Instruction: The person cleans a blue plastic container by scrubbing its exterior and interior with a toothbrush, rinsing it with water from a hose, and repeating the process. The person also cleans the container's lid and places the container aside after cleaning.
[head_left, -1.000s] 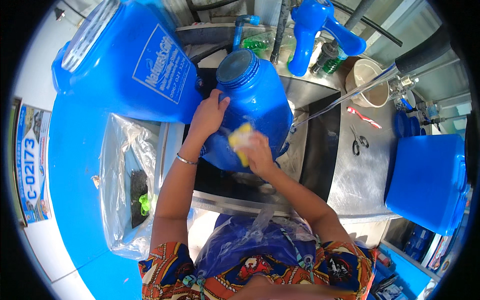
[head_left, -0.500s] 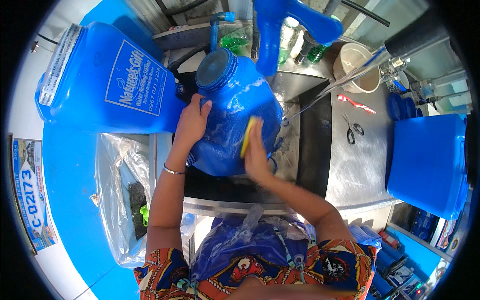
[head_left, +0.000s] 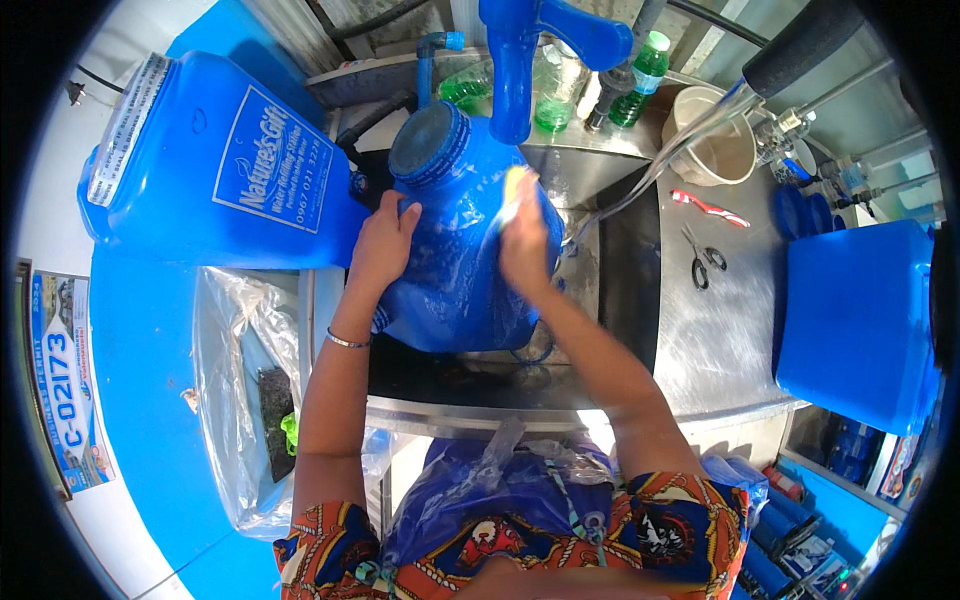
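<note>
Jug (head_left: 455,285) in sink (head_left: 632,290); left hand (head_left: 378,245) grips its shoulder, right hand (head_left: 527,248), blurred, holds sponge (head_left: 514,184) against its far side; judged best: steady left hold, even overlapping strokes round the curve; container (head_left: 262,165) crowds left; blue fitting (head_left: 512,75) near neck; open room right, up to sink's dark wall

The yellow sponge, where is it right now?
In the head view, the yellow sponge is in the right hand, just above the picture's middle, against the upper right side of the blue jug.
</note>
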